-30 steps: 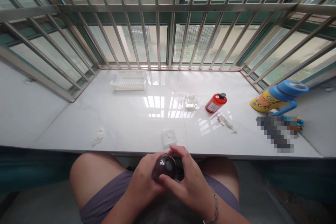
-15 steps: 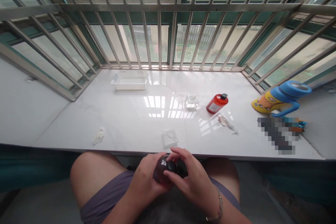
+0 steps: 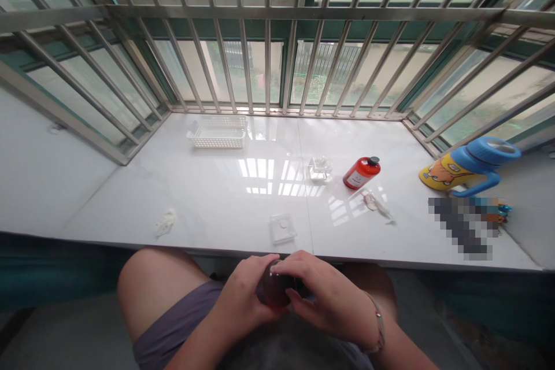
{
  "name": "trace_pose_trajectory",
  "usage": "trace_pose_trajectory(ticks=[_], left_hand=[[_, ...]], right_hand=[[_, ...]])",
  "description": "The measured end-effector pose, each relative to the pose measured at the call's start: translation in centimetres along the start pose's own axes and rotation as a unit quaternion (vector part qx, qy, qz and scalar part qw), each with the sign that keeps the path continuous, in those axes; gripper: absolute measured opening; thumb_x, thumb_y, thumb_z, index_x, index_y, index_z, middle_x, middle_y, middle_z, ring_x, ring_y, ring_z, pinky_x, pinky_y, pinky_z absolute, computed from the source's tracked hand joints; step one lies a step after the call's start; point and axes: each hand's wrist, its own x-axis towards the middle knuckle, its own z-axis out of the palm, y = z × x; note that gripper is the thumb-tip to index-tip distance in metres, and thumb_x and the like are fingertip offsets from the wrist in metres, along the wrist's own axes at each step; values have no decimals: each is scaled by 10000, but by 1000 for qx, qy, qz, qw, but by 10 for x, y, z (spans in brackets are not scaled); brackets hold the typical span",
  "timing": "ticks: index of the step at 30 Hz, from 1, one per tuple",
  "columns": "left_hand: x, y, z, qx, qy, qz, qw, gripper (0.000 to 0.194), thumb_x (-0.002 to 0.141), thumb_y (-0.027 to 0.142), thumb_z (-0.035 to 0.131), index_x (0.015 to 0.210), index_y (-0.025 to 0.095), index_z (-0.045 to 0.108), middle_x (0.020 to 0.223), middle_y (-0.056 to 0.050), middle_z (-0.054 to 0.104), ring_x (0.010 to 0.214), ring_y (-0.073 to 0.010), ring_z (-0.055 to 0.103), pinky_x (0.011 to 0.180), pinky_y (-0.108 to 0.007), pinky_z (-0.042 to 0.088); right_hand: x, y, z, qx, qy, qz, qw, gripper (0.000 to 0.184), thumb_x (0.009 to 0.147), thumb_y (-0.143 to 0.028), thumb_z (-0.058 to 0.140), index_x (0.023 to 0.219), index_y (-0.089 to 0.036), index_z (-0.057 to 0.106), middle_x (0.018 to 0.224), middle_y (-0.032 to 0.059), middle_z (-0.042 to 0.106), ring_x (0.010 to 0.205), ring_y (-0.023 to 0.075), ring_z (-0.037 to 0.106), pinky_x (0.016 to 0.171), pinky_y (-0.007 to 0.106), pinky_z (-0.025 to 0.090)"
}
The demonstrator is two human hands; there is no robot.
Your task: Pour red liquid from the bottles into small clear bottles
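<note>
White, glossy counter [image 3: 225, 214] spans the view; below its near edge, over the lap [image 3: 177, 315], the left hand [image 3: 246, 288] cups a dark rounded object [image 3: 276, 289], apparently for steadiness, while the right hand [image 3: 323, 292] closes over its top. A clear square piece [image 3: 283, 229] lies just beyond, probably for easy reach.

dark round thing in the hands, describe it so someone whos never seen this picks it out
Under the barred window, a white ledge runs across the view. Past its front edge, the left hand and right hand cup a dark round object. Unlike the red bottle and flat clear piece on the ledge, it is dark and hand-held.
</note>
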Motion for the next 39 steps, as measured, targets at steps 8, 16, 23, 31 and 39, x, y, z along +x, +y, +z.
trace_pose_trajectory(ticks=[8, 16, 23, 31, 39], left_hand=[[-3, -3, 4, 32, -11, -15, 999, 756, 665, 270, 912, 1379, 285, 664, 1230, -55, 782, 1077, -328, 748, 965, -465, 605], [-3, -10, 9, 43, 0, 3, 999, 802, 664, 249, 897, 1419, 267, 628, 1276, -76, 778, 1107, -338, 755, 988, -483, 610], [-2, -7, 5, 31, -25, -32, 999, 938, 560, 297, 1016, 1419, 274, 639, 1288, -75, 776, 1118, -358, 748, 1004, -492, 605], [-5, -6, -6, 27, -23, -64, 997, 926, 576, 303, 1024, 1422, 289, 648, 1310, -90, 769, 1176, -363, 734, 1042, -486, 589], [-19, -10, -13, 18, -11, -98, 995, 914, 602, 305, 1007, 1441, 275, 647, 1348, -107, 750, 1228, -365, 711, 1097, -503, 569]], right_hand=[[0, -1, 6, -87, -27, 57, 994, 541, 970, -191, 739, 1462, -257, 524, 1191, 83, 738, 1051, 264, 711, 942, 436, 631], [5, -8, 11, -138, -43, 48, 988, 338, 982, -112, 670, 1298, -219, 618, 1214, 102, 734, 1074, 265, 704, 968, 430, 626], [3, -6, -9, -57, 4, 52, 997, 217, 1056, -150, 588, 1229, -259, 662, 1178, 71, 716, 1050, 210, 699, 926, 344, 605], [18, 106, -54, -161, 216, 177, 947, 149, 1043, -356, 622, 1101, -263, 724, 1102, 76, 695, 978, 242, 697, 891, 415, 588], [68, 198, -66, -192, 236, 192, 933, 143, 934, -351, 650, 948, -224, 712, 967, 75, 681, 893, 254, 663, 872, 433, 543]])
